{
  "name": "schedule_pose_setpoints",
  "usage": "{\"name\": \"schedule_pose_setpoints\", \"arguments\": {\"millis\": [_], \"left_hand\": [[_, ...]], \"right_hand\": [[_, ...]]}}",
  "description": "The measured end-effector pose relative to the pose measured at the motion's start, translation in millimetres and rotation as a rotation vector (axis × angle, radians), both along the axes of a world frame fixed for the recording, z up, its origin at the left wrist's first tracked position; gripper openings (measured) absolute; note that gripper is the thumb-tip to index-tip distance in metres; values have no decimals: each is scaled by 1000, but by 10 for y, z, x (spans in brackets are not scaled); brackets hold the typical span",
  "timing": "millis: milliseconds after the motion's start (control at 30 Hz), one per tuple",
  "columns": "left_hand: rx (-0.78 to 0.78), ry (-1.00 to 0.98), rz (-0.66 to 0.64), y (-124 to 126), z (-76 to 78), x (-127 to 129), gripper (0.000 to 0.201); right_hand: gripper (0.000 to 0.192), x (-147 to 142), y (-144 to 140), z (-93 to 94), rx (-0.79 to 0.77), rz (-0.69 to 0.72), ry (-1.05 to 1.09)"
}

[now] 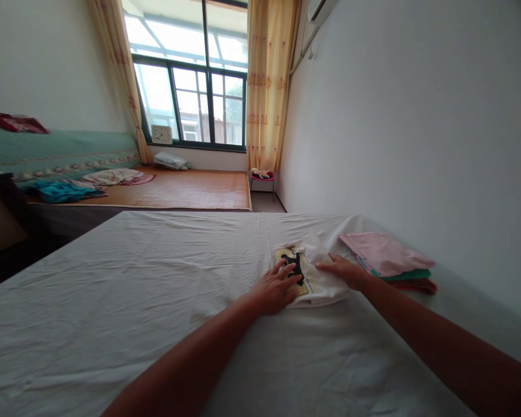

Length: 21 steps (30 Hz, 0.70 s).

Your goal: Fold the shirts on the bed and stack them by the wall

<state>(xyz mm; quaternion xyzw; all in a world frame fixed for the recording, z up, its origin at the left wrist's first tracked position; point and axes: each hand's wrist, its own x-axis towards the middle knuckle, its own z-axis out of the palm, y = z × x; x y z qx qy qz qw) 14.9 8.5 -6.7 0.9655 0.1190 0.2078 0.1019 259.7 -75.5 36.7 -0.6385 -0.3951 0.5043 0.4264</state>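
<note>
A folded white T-shirt [325, 289] with a yellow and black print lies on the white sheet in front of me. My left hand [278, 288] rests on the print, fingers spread and palm down. At the shirt's right side, my right hand [346, 271] has its thumb over the cloth, with the fingertips partly hidden by a fold; it appears to grip the fabric there. Part of the shirt bulges up near the top, between the two hands. Just right of my right hand sits a stack of folded clothes, a pink garment [388, 253] on top of green and reddish-brown ones.
The white-sheeted bed [91, 301] reaches to a white wall [399, 116] on the right. Beyond it is a mat-covered bed [200, 188] with a teal garment [65, 191], other cloth and a pillow. A small stool [263, 176] stands by the curtain [269, 87].
</note>
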Motion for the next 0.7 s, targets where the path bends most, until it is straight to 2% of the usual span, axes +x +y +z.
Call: {"name": "schedule_pose_setpoints", "arguments": {"millis": [100,200,300,400,467,533,633,700], "left_hand": [[-8,-7,2,-1,14,11,46],[-25,-58,52,25,25,32,43],[-34,-122,136,79,14,52,41],[-17,-122,167,131,-17,67,39],[7,-108,150,145,-39,76,38],[31,-93,124,145,-54,86,37],[48,-62,116,136,-59,99,38],[47,-40,129,131,-50,105,37]], "right_hand": [[48,-156,-43,-26,73,-35,81],[48,-195,-45,-10,167,-95,63],[45,-5,-48,208,321,-144,-4],[41,440,-139,623,425,-197,-29],[39,849,-262,896,453,-285,-44],[40,1309,-421,1063,460,-315,-66],[44,1983,-674,1041,297,-290,-210],[47,2342,-797,915,88,-291,-512]]}}
